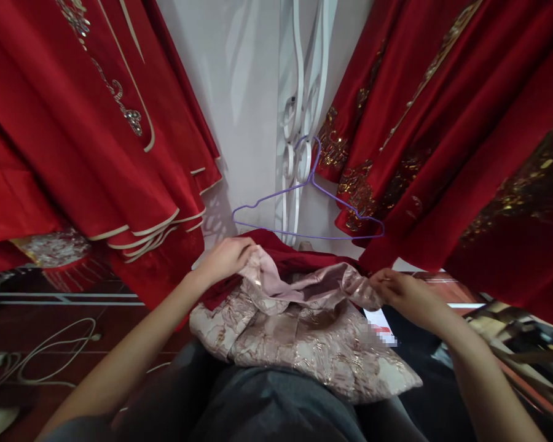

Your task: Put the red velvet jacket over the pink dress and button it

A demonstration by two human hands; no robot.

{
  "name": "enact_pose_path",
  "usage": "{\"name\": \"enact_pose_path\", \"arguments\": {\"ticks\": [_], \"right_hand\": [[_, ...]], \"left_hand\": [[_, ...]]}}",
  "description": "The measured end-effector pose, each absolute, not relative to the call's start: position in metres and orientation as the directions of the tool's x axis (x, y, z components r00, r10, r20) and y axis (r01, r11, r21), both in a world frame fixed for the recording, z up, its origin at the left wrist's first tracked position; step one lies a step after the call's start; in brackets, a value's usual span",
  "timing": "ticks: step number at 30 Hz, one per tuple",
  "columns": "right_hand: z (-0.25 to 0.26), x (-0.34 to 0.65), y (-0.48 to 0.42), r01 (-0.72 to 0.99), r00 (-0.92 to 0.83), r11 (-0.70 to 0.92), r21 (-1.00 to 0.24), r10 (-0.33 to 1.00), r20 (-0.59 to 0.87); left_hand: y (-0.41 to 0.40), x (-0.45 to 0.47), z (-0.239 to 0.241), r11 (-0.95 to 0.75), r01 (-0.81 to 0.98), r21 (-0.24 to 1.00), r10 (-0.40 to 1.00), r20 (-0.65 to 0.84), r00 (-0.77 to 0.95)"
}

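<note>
A pale pink brocade garment with gold pattern lies across my lap, its pink lining showing at the top. My left hand is closed on the garment's upper left edge. My right hand is closed on its upper right edge. A dark red cloth lies just behind the garment. A purple wire hanger hangs on a white scrolled metal rack straight ahead, a little above both hands.
Red embroidered garments hang at the left and right, close on both sides. White cables lie on the dark floor at the lower left. A white wall stands behind the rack.
</note>
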State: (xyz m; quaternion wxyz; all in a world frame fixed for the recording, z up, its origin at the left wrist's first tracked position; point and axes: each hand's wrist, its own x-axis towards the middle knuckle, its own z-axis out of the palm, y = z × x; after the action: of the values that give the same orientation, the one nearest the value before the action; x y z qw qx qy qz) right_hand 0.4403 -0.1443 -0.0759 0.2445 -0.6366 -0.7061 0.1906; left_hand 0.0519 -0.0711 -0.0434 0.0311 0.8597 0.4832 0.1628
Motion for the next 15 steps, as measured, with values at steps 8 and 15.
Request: {"name": "enact_pose_path", "arguments": {"ticks": [8,15], "right_hand": [[-0.012,0.403,-0.141,0.911,0.12,0.035,-0.412,0.931,0.345],[-0.026,0.42,-0.124,0.832,0.253,-0.015,-0.554,0.9,0.355]], "left_hand": [[-0.045,0.135,-0.043,-0.852,0.515,0.099,0.506,0.41,0.759],[-0.041,0.146,-0.075,-0.836,0.546,0.064,0.532,0.342,0.775]]}}
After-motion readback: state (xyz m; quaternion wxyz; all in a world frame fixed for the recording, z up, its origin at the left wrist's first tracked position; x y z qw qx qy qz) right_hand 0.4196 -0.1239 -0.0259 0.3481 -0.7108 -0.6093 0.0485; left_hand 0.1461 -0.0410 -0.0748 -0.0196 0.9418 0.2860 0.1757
